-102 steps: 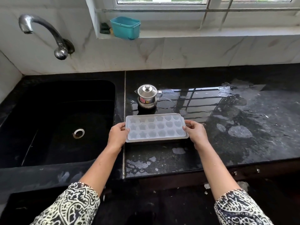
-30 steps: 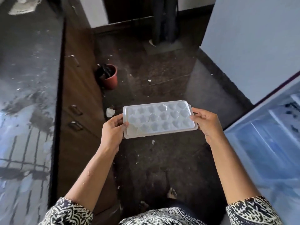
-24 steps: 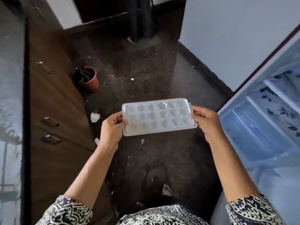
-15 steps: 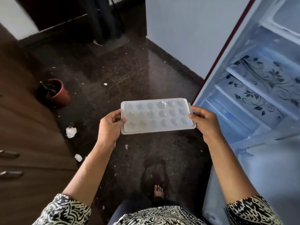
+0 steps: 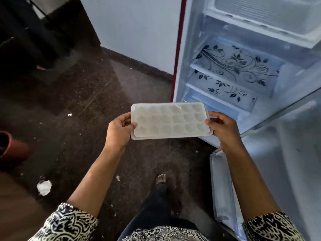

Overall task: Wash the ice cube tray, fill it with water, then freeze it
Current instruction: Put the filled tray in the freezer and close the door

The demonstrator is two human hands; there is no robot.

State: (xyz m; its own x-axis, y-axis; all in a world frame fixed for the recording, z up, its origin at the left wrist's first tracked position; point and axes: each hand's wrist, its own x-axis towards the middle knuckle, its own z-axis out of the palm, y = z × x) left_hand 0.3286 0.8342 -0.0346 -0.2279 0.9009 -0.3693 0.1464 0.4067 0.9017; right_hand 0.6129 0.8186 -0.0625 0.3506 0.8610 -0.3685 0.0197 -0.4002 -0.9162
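Note:
The white ice cube tray is held level in mid-air over the dark floor, its moulded cells facing up. My left hand grips its left short end and my right hand grips its right short end. The tray's far right corner overlaps the lower front edge of the open fridge. At the top right of the fridge is a white freezer compartment, above the tray.
Inside the fridge are glass shelves with a black floral print. The open fridge door with its shelf is at my lower right. A reddish pot and scraps of white paper lie on the floor. My bare foot is below the tray.
I lifted the tray off the wet counter beside the sink and turned right with it. The open fridge has swung into view and now stands right in front of the tray.

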